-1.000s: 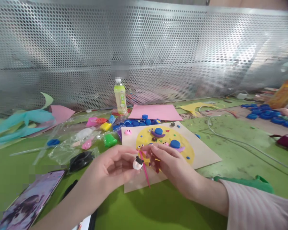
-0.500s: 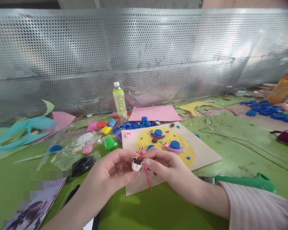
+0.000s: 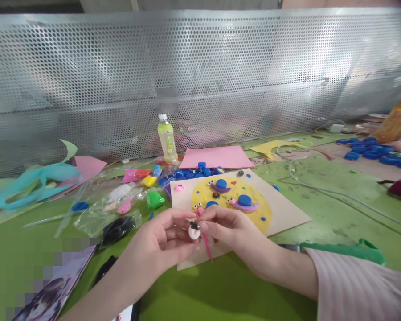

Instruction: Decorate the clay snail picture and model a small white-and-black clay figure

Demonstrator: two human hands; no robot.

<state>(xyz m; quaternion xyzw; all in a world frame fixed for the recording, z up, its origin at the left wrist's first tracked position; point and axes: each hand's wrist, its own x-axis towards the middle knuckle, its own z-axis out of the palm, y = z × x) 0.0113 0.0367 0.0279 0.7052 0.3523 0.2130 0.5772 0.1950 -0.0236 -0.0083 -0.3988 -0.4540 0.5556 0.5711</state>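
Note:
Between the fingertips of my left hand (image 3: pixel 169 236) is a small round white clay figure (image 3: pixel 194 231) with black pieces on top. My right hand (image 3: pixel 229 229) is closed in a pinch at the figure's black part. A thin pink stick (image 3: pixel 207 246) slants down from under the right fingers, apparently held there. Both hands hover over the near left edge of a cream sheet (image 3: pixel 287 214). On its yellow painted patch (image 3: pixel 264 214) sit clay snails with blue bottle-cap shells (image 3: pixel 245 199). A pink clay face (image 3: pixel 179 187) lies at the sheet's left corner.
Bagged coloured clay, including a green lump (image 3: pixel 155 200) and a black packet (image 3: pixel 118 229), lies left. Behind stand a drink bottle (image 3: pixel 167 140) and pink paper (image 3: pixel 217 157). A green-handled tool (image 3: pixel 342 252) lies by my right wrist; a white cable (image 3: pixel 334 189) crosses the right side.
Both hands and the clay figure have shifted slightly right in the picture, and the figure has turned a little. The whole view has moved slightly; the grip looks the same.

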